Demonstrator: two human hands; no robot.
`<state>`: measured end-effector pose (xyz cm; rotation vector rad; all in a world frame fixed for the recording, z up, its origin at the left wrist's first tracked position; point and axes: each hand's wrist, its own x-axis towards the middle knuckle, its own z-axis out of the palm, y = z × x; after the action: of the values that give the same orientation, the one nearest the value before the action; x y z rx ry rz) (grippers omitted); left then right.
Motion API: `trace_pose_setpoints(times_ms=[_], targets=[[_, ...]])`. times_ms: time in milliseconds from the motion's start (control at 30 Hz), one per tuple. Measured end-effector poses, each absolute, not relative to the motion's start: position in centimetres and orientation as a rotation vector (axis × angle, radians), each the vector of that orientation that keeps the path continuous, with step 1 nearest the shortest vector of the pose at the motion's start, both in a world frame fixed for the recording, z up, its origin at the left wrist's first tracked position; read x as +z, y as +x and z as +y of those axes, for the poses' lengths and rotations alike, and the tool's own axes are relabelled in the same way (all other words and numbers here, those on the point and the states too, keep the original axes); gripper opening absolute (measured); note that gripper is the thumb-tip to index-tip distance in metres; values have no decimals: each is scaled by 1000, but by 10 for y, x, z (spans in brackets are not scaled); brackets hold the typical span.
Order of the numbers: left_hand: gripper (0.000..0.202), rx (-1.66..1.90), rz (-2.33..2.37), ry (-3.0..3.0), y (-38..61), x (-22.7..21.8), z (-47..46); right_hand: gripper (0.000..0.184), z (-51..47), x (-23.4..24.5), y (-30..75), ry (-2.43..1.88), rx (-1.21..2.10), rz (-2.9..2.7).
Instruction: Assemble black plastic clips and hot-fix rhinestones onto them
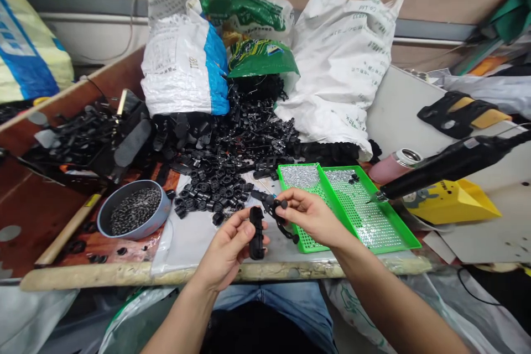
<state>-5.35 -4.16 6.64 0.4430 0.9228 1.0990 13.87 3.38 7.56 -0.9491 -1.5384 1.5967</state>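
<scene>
My left hand [226,251] is shut around a black moulded plastic bar [256,233], which stands upright between the fingers and thumb. My right hand [311,217] pinches a small black plastic moulded part [275,211] with a curved strip hanging from it. The two pieces are close together but apart, above a white sheet [182,249] on the bench. Right of my right hand lies a bright green perforated tray [352,210] holding small silvery bits. A heap of black plastic parts [215,163] spreads just beyond my hands.
A grey bowl [135,210] of small dark pieces stands to the left. To the right are a black corded hand tool [448,165], a pink flask [394,166] and a yellow scoop [450,202]. White and green woven sacks [340,61] are piled behind the heap.
</scene>
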Motion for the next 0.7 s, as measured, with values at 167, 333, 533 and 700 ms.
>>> trace_pose_setpoints(times_ms=[167,333,533,700], targets=[[60,1079,902,446,-51,67,-39,27,40,73,135,-1002,1625,-1534],[54,1058,910,439,-55,66,-37,24,43,68,134,-1035,1593,-1542],[55,1132,981,576,-54,56,-28,33,35,70,129,-1122,1644,-1457],[55,1190,1050,577,-49,54,-20,37,35,69,125,-1168,1706,-1388]])
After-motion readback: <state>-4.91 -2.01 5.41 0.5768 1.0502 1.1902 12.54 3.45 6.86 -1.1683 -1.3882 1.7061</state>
